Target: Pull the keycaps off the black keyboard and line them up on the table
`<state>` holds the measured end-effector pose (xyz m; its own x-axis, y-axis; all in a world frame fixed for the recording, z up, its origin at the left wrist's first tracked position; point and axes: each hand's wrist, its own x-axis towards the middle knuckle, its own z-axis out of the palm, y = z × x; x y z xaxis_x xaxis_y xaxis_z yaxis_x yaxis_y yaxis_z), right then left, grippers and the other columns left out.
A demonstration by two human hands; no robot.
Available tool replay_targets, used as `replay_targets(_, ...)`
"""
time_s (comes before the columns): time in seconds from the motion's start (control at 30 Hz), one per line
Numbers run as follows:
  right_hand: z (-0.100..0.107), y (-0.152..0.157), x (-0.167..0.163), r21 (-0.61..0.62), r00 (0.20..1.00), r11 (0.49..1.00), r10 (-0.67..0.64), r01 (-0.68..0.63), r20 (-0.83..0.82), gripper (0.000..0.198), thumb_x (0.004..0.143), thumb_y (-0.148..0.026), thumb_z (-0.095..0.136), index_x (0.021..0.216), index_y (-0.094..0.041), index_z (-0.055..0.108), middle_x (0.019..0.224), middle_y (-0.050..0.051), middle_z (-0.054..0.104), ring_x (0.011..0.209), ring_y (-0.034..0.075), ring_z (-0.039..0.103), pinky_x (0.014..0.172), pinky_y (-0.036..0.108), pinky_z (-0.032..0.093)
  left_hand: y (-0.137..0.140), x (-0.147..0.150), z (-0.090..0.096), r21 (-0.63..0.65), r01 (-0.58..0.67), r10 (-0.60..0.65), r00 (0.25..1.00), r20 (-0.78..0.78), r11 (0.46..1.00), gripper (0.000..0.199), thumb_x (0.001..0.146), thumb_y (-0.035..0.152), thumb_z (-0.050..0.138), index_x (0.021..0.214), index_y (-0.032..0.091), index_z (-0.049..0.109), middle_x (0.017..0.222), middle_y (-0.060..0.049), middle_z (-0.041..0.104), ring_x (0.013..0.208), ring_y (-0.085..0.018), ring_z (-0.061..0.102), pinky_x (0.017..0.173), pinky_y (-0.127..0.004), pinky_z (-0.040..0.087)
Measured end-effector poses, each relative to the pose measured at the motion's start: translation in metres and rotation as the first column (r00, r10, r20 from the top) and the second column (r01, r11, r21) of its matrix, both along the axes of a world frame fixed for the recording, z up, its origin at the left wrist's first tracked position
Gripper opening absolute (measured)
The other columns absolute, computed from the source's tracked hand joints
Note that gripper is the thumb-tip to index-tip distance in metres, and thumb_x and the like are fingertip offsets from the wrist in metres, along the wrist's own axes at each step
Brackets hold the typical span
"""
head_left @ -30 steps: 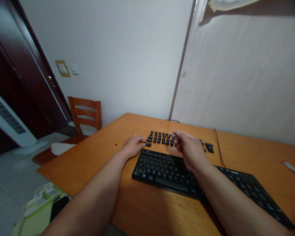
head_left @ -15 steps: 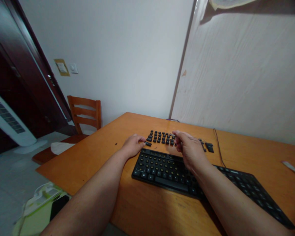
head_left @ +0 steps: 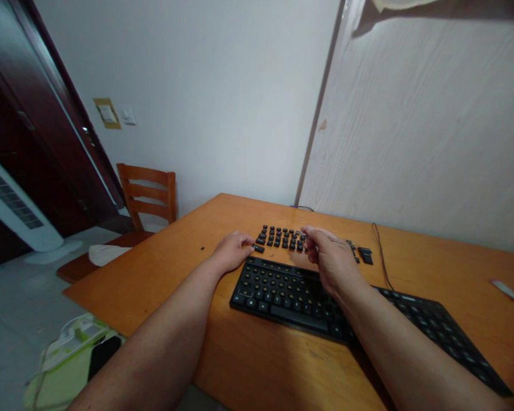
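Over the far side of a wooden table (head_left: 175, 268), two bare hands are at work among small black keys. The left hand (head_left: 233, 251) rests low, its thumb and fingertips touching the end of a wide black key (head_left: 259, 249); I can't tell whether they grip it. The right hand (head_left: 332, 257) is raised just beyond the keyboard (head_left: 297, 317), fingers curled in and thumb close to forefinger, and from here I can't make out whether anything is pinched between them. Between and behind the hands, loose keys (head_left: 285, 245) lie in neat rows on the wood, with some larger black pieces (head_left: 366, 255) to the right of the right hand. The keyboard lies nearer the person, slanting across the table under the right forearm; its left part shows rows of brownish spots, with the space bar and a few bottom keys in place. A brown cable (head_left: 381, 254) runs back from it towards the wall (head_left: 223, 85). Well apart on the right is a thin pale stick (head_left: 512, 295). Past the table's left edge stand a wooden chair (head_left: 148, 208) with a white cloth (head_left: 106, 254) on its seat, and a tall white fan (head_left: 15, 200) by a dark door (head_left: 29, 125).
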<state>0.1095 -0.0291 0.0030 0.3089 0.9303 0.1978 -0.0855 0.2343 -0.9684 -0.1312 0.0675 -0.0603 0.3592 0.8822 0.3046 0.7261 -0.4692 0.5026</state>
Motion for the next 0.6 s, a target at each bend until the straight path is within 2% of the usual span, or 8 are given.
replay_targets(0.6,-0.0005,-0.0002,-0.0012,-0.010,1.000,1.000,-0.002,0.002,-0.009,0.028,0.077,-0.042,0.070,0.068,-0.016,0.067,0.061,-0.001,0.056,0.049,0.009,0.041,0.043,0.024,0.027,-0.0028,0.0020,0.0030,-0.001,-0.018,0.018,1.000,-0.003,1.000,0.021,0.079,0.032,0.063,0.095,0.023,0.074,0.092,-0.005,0.066,0.087,-0.020,0.061,0.076,-0.029,0.047)
